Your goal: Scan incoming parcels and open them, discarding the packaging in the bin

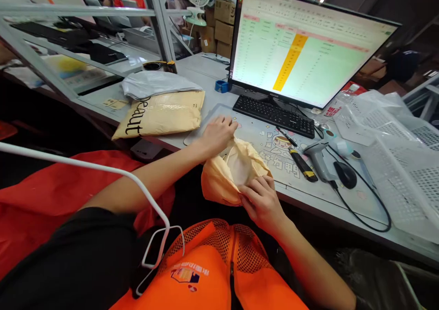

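A yellowish mailer bag (219,179) stands with its mouth spread at the desk's front edge, and something whitish shows inside it. My right hand (260,198) pinches the near right rim of the bag between thumb and fingers. At the far left rim is my left hand (220,134), its fingers curled; the fingertips are partly hidden, but they appear to grip the bag's edge. To the left lies a filled yellow mailer (168,113) with black lettering, and a grey-white plastic bag (157,83) rests on top of it.
A monitor (308,45) with a spreadsheet stands behind a black keyboard (274,113). Right of the bag lie a utility knife (303,165), a pen (286,136), a barcode scanner (318,159) and a mouse (345,174) with a looping cable. White plastic baskets (394,177) fill the right side.
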The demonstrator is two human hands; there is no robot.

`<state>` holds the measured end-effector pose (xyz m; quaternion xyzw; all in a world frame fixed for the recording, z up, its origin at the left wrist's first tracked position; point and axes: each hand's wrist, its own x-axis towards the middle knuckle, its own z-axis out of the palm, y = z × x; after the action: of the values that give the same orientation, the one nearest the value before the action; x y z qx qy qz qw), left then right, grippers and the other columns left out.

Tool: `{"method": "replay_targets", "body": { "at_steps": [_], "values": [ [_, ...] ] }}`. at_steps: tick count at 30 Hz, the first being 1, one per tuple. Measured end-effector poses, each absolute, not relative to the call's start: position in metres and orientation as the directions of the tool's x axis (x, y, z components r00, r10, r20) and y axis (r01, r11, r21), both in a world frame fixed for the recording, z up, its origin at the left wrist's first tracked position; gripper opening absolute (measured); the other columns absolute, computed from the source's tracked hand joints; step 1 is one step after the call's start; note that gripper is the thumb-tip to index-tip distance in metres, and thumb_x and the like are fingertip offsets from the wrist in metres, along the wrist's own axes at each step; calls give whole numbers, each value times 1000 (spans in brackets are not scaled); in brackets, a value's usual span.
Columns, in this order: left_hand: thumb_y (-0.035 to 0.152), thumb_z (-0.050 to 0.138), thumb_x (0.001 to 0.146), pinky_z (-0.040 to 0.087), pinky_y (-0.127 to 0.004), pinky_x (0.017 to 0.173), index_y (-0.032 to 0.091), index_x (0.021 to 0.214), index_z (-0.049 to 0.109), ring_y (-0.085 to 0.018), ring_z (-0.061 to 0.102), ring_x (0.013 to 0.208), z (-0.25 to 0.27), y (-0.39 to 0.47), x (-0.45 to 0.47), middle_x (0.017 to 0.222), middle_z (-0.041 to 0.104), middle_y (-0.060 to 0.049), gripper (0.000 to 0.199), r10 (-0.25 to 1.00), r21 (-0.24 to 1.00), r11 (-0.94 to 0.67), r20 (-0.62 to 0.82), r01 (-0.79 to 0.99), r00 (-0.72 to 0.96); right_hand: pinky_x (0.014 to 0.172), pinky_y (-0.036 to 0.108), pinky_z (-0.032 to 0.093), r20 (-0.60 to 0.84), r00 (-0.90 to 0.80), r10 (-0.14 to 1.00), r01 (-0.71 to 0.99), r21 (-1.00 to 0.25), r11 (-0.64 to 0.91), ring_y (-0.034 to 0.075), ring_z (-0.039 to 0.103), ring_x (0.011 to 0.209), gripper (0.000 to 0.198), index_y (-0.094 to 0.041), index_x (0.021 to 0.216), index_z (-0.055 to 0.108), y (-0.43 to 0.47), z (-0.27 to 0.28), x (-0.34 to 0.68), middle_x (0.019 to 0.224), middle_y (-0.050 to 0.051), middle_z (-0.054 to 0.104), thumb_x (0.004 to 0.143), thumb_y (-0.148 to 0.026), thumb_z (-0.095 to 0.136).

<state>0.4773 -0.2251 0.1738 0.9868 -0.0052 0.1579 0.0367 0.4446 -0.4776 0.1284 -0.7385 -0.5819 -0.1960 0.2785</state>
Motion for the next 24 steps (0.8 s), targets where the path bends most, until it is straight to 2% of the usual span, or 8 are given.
{"method": "replay_targets", "body": {
  "at_steps": [3,6,9,11,15,20,22,24],
  "values": [
    [32,59,103,50,-39,93,9,118,70,-33,67,112,191,-249,450,116,71,-19,29,-84,15,-996,273,-92,958,91,40,37,667,310,677,948,-166,-270,20,55,88,15,-19,117,69,-479,125,454,89,4,66,105,-17,61],
    [55,70,95,53,-37,85,11,114,73,-34,72,101,192,-263,441,106,76,-19,48,-32,84,-996,-82,-25,996,93,41,37,688,300,661,950,-156,-269,22,54,93,17,-22,116,70,-479,122,458,94,4,64,104,-15,61],
    [54,80,84,54,-37,85,12,124,72,-37,73,108,182,-265,445,116,77,-21,58,-92,166,-985,-286,-45,954,97,44,39,692,246,679,969,-166,-182,23,55,97,20,-23,112,70,-477,116,458,97,6,62,103,-9,58],
    [47,82,80,55,-37,84,14,134,67,-36,74,108,174,-263,449,120,76,-21,65,-176,241,-965,-312,-102,934,97,45,41,708,202,677,979,-174,-109,24,56,98,20,-22,110,69,-475,109,460,98,6,61,102,-6,58],
    [29,81,72,55,-36,84,12,125,70,-33,73,106,157,-262,455,119,77,-18,57,-321,337,-915,-280,-220,905,95,44,45,789,94,607,992,-129,14,24,59,100,22,-21,105,67,-470,96,465,102,8,63,99,-2,57],
    [13,70,67,54,-28,76,17,95,77,-22,70,88,127,-264,460,83,72,4,29,-606,752,-621,-284,-220,743,95,46,47,840,-5,543,998,-34,62,26,64,101,20,-24,105,71,-480,87,461,105,8,66,99,-8,59],
    [8,70,65,55,-27,73,16,82,76,-21,71,81,109,-268,459,73,68,6,20,-623,826,-553,-323,-108,712,95,47,47,833,10,554,999,-32,30,27,65,101,18,-25,104,72,-486,81,457,104,8,67,102,-14,57],
    [4,75,64,57,-28,69,15,69,74,-21,71,73,90,-276,456,66,67,6,12,-539,841,-539,-307,-41,784,96,47,46,822,19,569,999,-38,22,28,67,101,22,-26,104,74,-489,73,452,104,8,69,104,-18,53]
  ]
}}
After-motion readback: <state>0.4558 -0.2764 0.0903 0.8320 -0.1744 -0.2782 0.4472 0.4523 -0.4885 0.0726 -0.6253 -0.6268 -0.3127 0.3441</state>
